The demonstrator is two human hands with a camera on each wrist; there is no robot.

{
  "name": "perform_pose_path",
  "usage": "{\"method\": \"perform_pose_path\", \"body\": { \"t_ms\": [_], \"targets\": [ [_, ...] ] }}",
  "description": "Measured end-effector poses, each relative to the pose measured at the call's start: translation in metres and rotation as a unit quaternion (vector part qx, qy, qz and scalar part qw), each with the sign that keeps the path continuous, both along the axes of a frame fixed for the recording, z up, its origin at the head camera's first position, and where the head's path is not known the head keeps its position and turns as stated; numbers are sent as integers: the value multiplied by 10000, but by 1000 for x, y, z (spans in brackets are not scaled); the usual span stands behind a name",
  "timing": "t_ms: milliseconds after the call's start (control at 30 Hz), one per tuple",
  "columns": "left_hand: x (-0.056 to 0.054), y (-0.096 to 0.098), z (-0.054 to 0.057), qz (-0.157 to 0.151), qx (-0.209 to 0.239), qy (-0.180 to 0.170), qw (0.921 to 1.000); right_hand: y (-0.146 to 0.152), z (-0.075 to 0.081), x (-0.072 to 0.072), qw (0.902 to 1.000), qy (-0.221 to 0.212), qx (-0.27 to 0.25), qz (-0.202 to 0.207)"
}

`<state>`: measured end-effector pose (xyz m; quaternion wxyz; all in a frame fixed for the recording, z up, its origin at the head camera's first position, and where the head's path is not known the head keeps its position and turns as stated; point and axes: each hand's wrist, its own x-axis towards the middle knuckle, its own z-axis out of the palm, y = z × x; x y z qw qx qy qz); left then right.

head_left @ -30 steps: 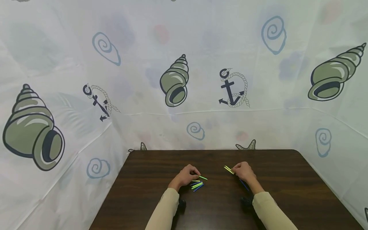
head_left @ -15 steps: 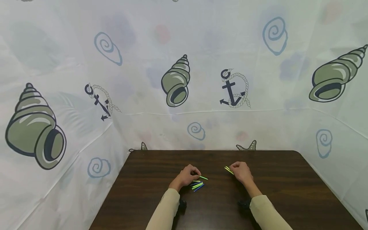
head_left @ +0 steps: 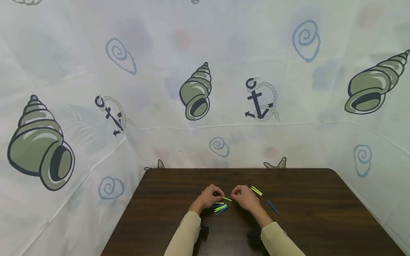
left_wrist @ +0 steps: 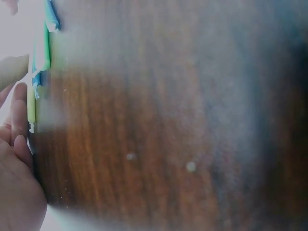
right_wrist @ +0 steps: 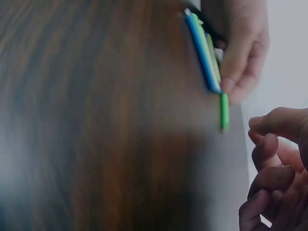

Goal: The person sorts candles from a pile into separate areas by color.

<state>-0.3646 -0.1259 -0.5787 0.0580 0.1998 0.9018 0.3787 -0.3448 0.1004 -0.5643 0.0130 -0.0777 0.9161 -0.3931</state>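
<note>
My left hand [head_left: 209,197] pinches a thin green candle [head_left: 227,199] by its near end, its other end pointing right; the right wrist view also shows this green candle [right_wrist: 224,113]. Just right of that free end is my right hand [head_left: 246,197], with thumb and forefinger close together, the other fingers loosely bent and nothing held. Below my left fingers lies a small group of blue, green and yellow candles [head_left: 221,209]. In the left wrist view a pale wick shows on a yellow candle [left_wrist: 32,110] beside the fingers.
Two yellow candles [head_left: 256,191] lie side by side beyond my right hand. A single blue candle [head_left: 273,207] lies to its right. The dark wooden table [head_left: 307,220] ends at a patterned white cloth [head_left: 153,142] behind.
My right hand has left the yellow candles and moved left to the green candle's free end. The blue candle on the right is uncovered. My left hand stays nearly still.
</note>
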Motion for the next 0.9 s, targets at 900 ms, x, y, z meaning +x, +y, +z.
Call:
{"method": "perform_pose_path", "body": {
  "t_ms": [900],
  "targets": [
    [-4,0,-5,95,94,-119,9998,-19,-7,-4,9981,-440,419,65]
  ]
}}
